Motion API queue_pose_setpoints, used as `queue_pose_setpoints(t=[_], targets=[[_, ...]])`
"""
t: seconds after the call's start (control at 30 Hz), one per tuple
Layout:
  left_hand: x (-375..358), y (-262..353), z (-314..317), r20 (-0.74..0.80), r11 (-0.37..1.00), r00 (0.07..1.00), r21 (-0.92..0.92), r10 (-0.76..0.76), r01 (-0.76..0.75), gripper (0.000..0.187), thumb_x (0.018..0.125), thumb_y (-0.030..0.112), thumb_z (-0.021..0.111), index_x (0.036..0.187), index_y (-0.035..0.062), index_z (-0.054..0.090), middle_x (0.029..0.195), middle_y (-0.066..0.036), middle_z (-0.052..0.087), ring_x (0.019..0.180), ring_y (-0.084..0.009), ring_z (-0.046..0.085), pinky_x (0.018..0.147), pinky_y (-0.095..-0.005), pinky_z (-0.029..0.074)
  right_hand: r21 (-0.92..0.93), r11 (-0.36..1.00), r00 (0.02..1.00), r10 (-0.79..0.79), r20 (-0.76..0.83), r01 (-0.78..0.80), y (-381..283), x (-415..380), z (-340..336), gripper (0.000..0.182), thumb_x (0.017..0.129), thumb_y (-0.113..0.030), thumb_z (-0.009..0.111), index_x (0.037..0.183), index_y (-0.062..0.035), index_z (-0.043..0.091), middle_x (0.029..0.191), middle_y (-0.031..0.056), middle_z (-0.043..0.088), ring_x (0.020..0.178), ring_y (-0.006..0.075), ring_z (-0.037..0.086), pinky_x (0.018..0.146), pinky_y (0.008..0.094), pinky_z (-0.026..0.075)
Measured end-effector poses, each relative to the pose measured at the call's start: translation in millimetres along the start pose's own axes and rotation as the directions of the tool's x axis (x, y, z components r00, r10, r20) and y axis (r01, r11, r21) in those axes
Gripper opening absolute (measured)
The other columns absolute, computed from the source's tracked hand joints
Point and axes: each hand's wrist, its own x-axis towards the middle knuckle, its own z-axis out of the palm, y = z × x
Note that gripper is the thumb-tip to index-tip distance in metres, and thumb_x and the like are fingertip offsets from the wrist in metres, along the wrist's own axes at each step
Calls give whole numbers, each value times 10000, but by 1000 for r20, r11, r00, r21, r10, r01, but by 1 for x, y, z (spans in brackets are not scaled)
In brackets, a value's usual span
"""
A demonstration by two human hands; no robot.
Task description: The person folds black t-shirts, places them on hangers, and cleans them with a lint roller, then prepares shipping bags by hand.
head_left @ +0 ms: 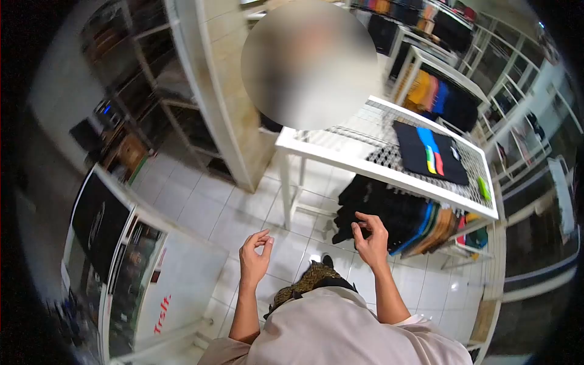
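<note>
Nothing is held in either hand. The right hand is raised with its fingers curled and thumb and forefinger drawn near each other, empty, just in front of the stack of dark folded garments on the lower shelf; whether a fingertip touches the cloth cannot be told. The left hand is lifted beside it over the white tiled floor, fingers loosely bent with the tips nearly meeting, clamped on nothing. Beyond the right hand and above the stack, the white display table with a mesh top carries a black folded shirt with coloured stripes, and a small green object lies near its far edge. Judged from this, the stack could be disturbed if one garment were pinched from the middle: the pieces above would be dragged along and could slide to the floor. The table's front rail sits directly over the stack, so knuckles could be knocked against it on the way up. To the side of the left hand, a white cabinet stands close and could be bumped by the elbow.
</note>
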Motion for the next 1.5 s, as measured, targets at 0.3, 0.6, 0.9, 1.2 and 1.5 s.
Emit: queue_pose_setpoints(t=[0.3,0.6,0.9,1.2,1.5], targets=[[82,147,169,330,892,839,-23,433,-451,244,914,83,721,1153,35,728,974,-125,713,915,-305,701,837,-387,547,57,990,927,142,-348,-130,103,67,-116,288,937,-116,727,1195,8,698,1067,141,743,938,215,736,872,326,562],[186,216,315,622,446,446,168,644,-879,355,782,10,758,1126,100,761,1266,-113,648,1257,-345,555,1071,-457,441,-233,951,883,76,-464,-204,167,149,-179,296,894,-219,723,1152,-75,710,913,83,712,918,309,637,834,457,444],[153,242,310,596,449,474,203,648,-870,119,803,1,715,915,38,697,1209,-124,673,1280,-407,534,1075,-534,416,-299,929,898,68,-435,-216,155,168,-181,458,889,-352,754,1170,9,735,999,150,709,941,330,628,825,448,458],[87,250,303,730,486,411,123,546,-865,150,812,132,703,924,38,670,1071,-101,707,1168,-317,624,1114,-559,386,43,984,952,177,-250,-172,165,221,-175,245,860,-206,741,998,-7,780,869,157,724,788,282,703,759,391,556],[141,237,342,444,744,719,154,535,-650,273,898,276,744,991,20,727,1005,-158,691,983,-351,649,851,-466,513,-68,964,925,224,-308,-256,203,229,-200,317,877,-130,724,1173,-17,718,856,114,759,718,200,716,716,348,565]])
